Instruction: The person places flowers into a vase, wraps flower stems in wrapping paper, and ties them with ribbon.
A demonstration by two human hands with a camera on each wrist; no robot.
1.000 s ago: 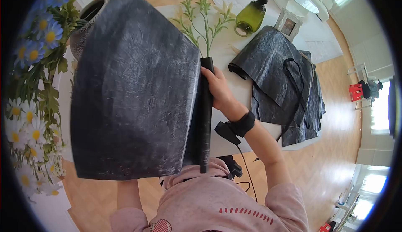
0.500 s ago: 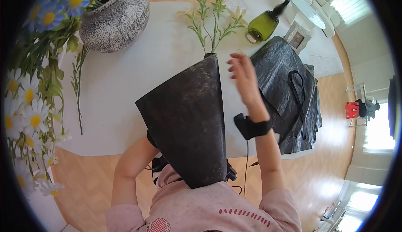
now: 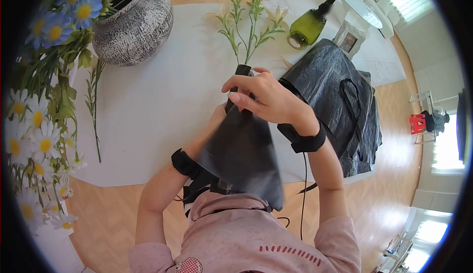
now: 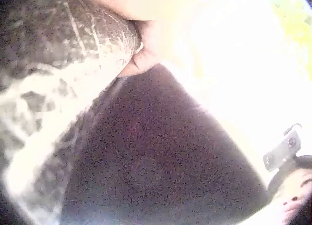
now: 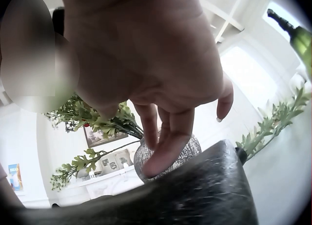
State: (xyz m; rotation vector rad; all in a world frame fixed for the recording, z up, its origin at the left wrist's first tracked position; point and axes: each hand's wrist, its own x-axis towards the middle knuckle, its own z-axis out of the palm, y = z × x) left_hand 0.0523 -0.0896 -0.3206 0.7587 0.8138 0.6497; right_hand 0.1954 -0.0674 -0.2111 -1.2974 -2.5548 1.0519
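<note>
In the head view, a black crinkled sheet (image 3: 241,145) is gathered into a narrow, cone-like wrap. My left hand (image 3: 217,119) grips it from underneath on the left side, mostly covered by the sheet. The left wrist view shows the fingers (image 4: 141,57) pinching at a fold. My right hand (image 3: 268,98) arches over the narrow upper end, thumb and fingers loosely bent and spread apart. From that end, cream artificial flowers (image 3: 249,19) on green stems extend away along the table.
On the white table (image 3: 143,125) stand a speckled grey vase (image 3: 135,29) and a green bottle (image 3: 308,26). More black sheets (image 3: 340,105) and a framed picture (image 3: 350,41) lie right. A loose green stem (image 3: 93,110) and blue and white flowers (image 3: 44,140) are left.
The broad sheet has swung inward and narrowed into a wrap near the body. My right hand let go of it, moved right, then came back over its top. The left arm has come into view.
</note>
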